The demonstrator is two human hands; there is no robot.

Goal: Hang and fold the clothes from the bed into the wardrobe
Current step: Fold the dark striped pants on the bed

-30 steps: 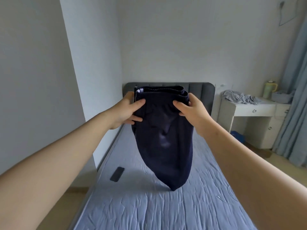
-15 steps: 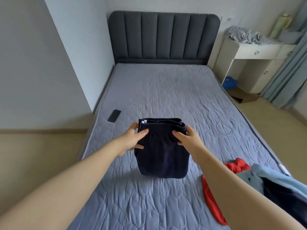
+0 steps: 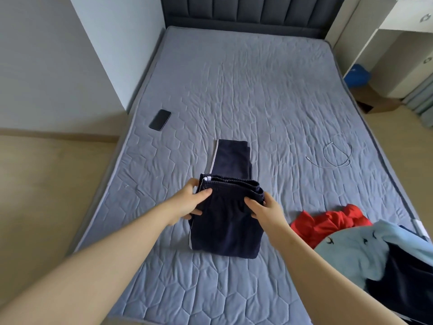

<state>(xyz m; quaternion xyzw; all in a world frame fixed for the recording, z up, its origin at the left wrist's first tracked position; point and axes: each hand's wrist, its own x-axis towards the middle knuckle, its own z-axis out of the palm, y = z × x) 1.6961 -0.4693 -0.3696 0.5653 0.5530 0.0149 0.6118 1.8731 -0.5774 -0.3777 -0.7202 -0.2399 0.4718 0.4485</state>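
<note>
Dark navy trousers [image 3: 226, 231] with a white side stripe lie folded on the blue-grey quilted bed [image 3: 257, 90]. Their leg ends stretch away toward the headboard. My left hand [image 3: 187, 202] grips the left end of the elastic waistband, thumb on top. My right hand [image 3: 264, 209] grips the right end the same way. The waistband is lifted a little above the mattress. A pile of other clothes sits at the right: a red garment [image 3: 328, 221], a light blue one [image 3: 356, 256] and a dark one [image 3: 405, 292].
A black phone [image 3: 160, 119] lies near the bed's left edge. A white cable [image 3: 337, 153] is coiled right of the trousers. A dark padded headboard [image 3: 246, 10] stands at the far end. A white desk [image 3: 403, 31] stands at the right, with a blue object [image 3: 357, 75] under it.
The trousers came down from hanging in the air onto the mattress, their lower part now laid out away from me. Both hands kept hold of the waistband and dropped with it.
</note>
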